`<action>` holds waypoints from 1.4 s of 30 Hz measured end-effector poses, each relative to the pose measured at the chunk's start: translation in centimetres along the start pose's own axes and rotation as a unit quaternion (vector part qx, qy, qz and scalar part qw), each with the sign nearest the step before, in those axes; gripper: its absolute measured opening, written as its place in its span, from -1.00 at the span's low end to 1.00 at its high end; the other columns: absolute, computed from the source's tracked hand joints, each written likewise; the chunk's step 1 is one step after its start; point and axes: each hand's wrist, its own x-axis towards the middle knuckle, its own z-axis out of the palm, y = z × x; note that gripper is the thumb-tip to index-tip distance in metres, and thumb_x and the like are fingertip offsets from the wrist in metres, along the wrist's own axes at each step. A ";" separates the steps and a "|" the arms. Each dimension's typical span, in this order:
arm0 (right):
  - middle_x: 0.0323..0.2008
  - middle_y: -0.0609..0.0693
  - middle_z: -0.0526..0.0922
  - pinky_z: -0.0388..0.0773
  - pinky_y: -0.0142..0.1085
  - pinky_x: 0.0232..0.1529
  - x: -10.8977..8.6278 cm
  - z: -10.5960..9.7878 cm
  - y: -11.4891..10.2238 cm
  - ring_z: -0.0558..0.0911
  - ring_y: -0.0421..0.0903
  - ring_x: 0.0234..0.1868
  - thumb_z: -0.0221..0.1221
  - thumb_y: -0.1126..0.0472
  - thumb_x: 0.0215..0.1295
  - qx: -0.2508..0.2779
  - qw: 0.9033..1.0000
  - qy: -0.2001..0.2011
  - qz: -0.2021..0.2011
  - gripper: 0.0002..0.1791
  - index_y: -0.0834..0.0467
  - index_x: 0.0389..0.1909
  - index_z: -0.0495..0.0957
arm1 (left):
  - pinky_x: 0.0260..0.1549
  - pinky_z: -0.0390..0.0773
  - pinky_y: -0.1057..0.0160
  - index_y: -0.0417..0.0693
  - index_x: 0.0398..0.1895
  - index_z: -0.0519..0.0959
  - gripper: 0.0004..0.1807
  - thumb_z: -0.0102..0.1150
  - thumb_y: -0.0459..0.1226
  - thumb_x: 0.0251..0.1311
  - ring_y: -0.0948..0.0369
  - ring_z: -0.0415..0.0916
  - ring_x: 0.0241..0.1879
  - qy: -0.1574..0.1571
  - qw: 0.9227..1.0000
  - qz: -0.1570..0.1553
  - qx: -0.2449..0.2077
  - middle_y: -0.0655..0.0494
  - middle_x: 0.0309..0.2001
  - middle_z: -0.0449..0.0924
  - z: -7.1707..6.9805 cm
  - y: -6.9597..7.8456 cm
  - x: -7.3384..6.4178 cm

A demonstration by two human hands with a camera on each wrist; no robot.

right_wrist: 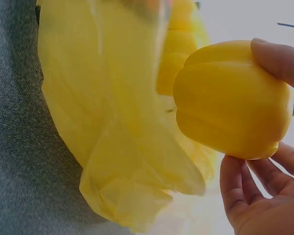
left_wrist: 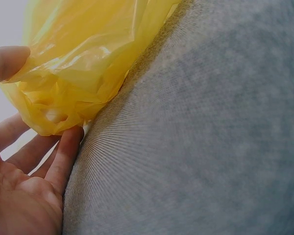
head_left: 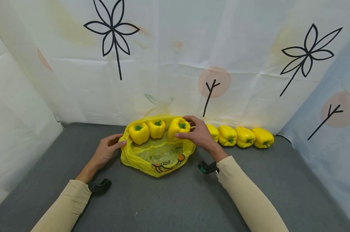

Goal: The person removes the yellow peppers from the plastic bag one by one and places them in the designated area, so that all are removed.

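Note:
A yellow plastic bag (head_left: pixel 158 172) lies on the table with its mouth spread wide. Inside, along the far side, are two yellow bell peppers, a left one (head_left: pixel 139 133) and a second one (head_left: pixel 156 129), stems up. My left hand (head_left: pixel 106 149) holds the bag's left side, thumb over the rim and fingers (left_wrist: pixel 63 156) beneath the plastic. Between thumb and fingers, my right hand (head_left: pixel 199 133) grips another yellow bell pepper (right_wrist: pixel 230 100) at the right of the bag's mouth, stem up in the head view.
Several more yellow bell peppers (head_left: pixel 244 137) lie in a row on the grey table (head_left: pixel 163 203) to the right, against the back curtain (head_left: pixel 177 74). My right forearm reaches across in front of that row. A dark band sits at each wrist.

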 end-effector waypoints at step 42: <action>0.39 0.23 0.31 0.44 -0.58 -0.07 -10.5 -11.8 3.1 0.41 0.01 0.17 0.32 0.06 0.39 -0.034 0.982 0.177 0.052 -0.15 0.18 0.57 0.14 | -0.01 0.44 0.52 -0.28 0.43 0.38 -0.42 0.12 -0.12 0.51 0.36 0.43 0.08 0.006 1.000 -0.005 0.009 -0.24 0.31 0.45 0.1 0.1 0.0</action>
